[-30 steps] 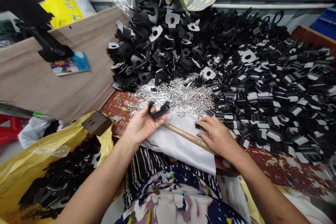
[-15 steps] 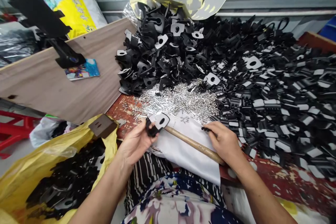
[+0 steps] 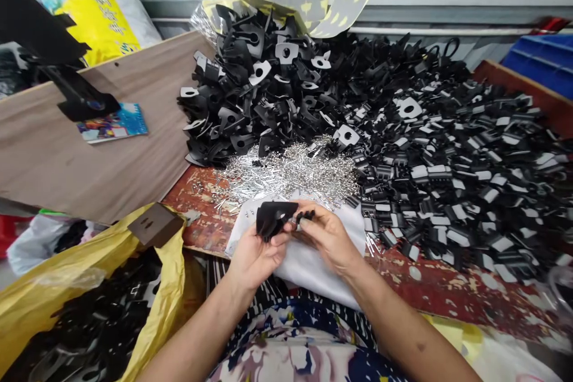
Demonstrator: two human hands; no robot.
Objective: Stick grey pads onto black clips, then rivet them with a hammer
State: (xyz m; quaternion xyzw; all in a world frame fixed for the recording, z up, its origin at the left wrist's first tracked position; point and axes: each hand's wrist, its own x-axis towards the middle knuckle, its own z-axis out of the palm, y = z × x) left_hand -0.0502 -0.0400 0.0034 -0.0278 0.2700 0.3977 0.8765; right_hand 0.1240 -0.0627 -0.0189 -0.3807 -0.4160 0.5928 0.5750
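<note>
Over the white cloth (image 3: 353, 224), my left hand (image 3: 257, 259) is closed around a black plastic clip piece (image 3: 271, 218), its dark side facing up. A small black ridged plastic part (image 3: 306, 216) is pinched in my right hand (image 3: 331, 245). The two parts meet or nearly meet between my fingertips; whether they are joined I cannot tell. Just beyond my hands lies a heap of thin silver metal pins (image 3: 290, 173). Behind it rises a pile of black clip pieces with holes (image 3: 246, 89). Small black ridged parts (image 3: 447, 191) spread across the right side.
An open yellow bag (image 3: 172, 262) with black pieces inside stands at left, a brown block (image 3: 154, 224) on its rim. A wooden board (image 3: 129, 155) carries a black stand (image 3: 85, 95) and a colourful booklet (image 3: 114, 122). A blue crate (image 3: 541, 62) sits far right.
My right hand has moved left to meet my left hand, bringing the ridged part to the clip piece. The clip piece has been turned. The wooden stick on the cloth no longer shows.
</note>
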